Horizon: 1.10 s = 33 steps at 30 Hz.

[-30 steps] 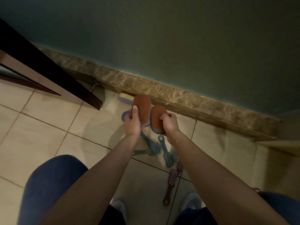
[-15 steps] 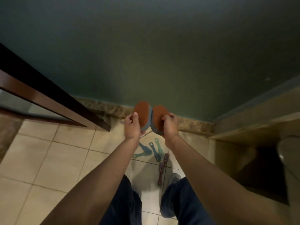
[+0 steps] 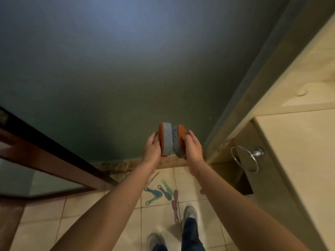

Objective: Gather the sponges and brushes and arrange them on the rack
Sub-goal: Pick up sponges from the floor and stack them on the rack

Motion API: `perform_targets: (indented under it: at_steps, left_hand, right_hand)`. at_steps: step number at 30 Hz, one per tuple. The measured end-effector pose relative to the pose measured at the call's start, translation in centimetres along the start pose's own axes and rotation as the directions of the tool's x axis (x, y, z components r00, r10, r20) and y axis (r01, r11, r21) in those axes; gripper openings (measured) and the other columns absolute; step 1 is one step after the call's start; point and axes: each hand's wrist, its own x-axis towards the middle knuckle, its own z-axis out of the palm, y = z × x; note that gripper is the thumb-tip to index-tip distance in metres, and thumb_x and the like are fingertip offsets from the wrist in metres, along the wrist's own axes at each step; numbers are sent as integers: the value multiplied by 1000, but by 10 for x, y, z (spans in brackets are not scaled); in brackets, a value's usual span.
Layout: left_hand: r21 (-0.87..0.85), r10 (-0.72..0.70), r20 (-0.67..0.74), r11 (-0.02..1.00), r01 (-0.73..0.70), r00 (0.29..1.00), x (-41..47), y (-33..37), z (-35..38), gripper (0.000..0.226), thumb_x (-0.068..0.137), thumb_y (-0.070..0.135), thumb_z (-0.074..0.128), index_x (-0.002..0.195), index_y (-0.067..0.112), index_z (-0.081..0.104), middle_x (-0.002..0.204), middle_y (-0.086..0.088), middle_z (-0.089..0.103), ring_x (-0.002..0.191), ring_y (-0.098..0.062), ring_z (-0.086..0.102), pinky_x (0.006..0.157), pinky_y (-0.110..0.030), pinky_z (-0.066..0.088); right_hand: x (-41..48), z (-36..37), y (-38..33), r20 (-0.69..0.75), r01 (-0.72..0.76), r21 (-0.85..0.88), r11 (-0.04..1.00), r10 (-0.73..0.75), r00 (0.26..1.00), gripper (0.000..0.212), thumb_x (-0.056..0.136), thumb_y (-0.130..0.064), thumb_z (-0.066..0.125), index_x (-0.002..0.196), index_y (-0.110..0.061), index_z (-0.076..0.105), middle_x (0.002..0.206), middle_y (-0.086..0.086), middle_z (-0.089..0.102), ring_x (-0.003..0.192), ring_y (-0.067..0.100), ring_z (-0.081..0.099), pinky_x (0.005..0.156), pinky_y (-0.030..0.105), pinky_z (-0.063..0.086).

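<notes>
Chest-high, hands grip two unlabelled sponges.

I see two sponges, the left sponge pale blue-grey with an orange face, the right sponge speckled blue with an orange face. On the beige tiled floor lie teal and green brushes and pink brushes. The far wall is dull green.
</notes>
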Motion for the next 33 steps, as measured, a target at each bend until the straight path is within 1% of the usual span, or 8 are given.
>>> perform_targets:
  at_steps: [7, 11, 15, 19, 23, 25, 29, 33]
  left_hand:
    - [-1, -8, 221, 1000, 8, 975, -52, 33, 45, 37, 100, 42, 38, 123, 16, 51, 115, -13, 60, 104, -28, 61, 75, -41, 55]
    - [30, 48, 354, 998, -63, 934, -83, 46, 82, 30, 97, 34, 46, 119, 18, 57, 103, -9, 64, 91, -21, 62, 72, -36, 55]
    - [101, 108, 484, 979, -178, 868, -111, 53, 123, 24, 95, 23, 46, 115, 22, 59, 95, -3, 64, 86, -16, 60, 73, -35, 55]
    - [117, 157, 624, 950, -290, 766, -146, 56, 170, 24, 97, 26, 45, 118, 33, 56, 105, 1, 61, 98, -15, 60, 70, -29, 55]
    - [66, 226, 674, 929, -363, 703, -189, 54, 227, 30, 96, 27, 52, 123, 41, 50, 105, 10, 59, 98, -11, 58, 67, -23, 54]
    - [40, 272, 689, 912, -409, 672, -211, 50, 257, 34, 95, 28, 55, 128, 37, 52, 103, 14, 60, 97, -8, 58, 68, -23, 55]
    - [-52, 348, 701, 895, -442, 622, -254, 38, 315, 35, 91, 26, 63, 124, 36, 56, 94, 25, 63, 84, 5, 60, 58, -13, 52]
    - [-84, 379, 702, 884, -459, 602, -291, 24, 366, 48, 88, 31, 66, 134, 25, 54, 119, 11, 63, 101, -4, 61, 79, -23, 54]
  right_hand:
    - [-45, -43, -39, -29, 112, 156, 981, -109, 994, 61, 90, -23, 60, 147, -23, 38, 134, 6, 55, 116, 22, 57, 100, 42, 49]
    - [-62, -87, -60, -70, 211, 130, 969, -203, 977, 61, 88, -21, 60, 146, -20, 41, 135, 10, 54, 119, 27, 55, 99, 46, 50]
    - [-83, -137, -84, -131, 324, 109, 940, -310, 942, 54, 85, -19, 61, 137, -20, 49, 119, 5, 61, 105, 21, 61, 70, 26, 54]
    - [-108, -192, -107, -128, 400, 48, 915, -391, 911, 62, 77, -27, 63, 135, -28, 41, 120, 1, 55, 108, 20, 57, 75, 28, 53]
    - [-133, -259, -128, -167, 472, 7, 881, -465, 870, 81, 67, -23, 60, 145, -26, 38, 126, 4, 54, 107, 22, 57, 71, 25, 52]
    - [-144, -296, -135, -224, 505, 11, 863, -490, 843, 76, 70, -17, 61, 142, -26, 43, 125, 6, 57, 98, 21, 57, 68, 25, 51]
    - [-158, -370, -140, -357, 562, -4, 827, -527, 772, 67, 81, -4, 61, 143, -25, 45, 132, 3, 56, 112, 25, 59, 79, 31, 54]
    - [-176, -430, -146, -459, 592, -44, 805, -543, 703, 68, 82, -10, 65, 143, -29, 42, 133, -4, 52, 112, 12, 57, 75, 23, 53]
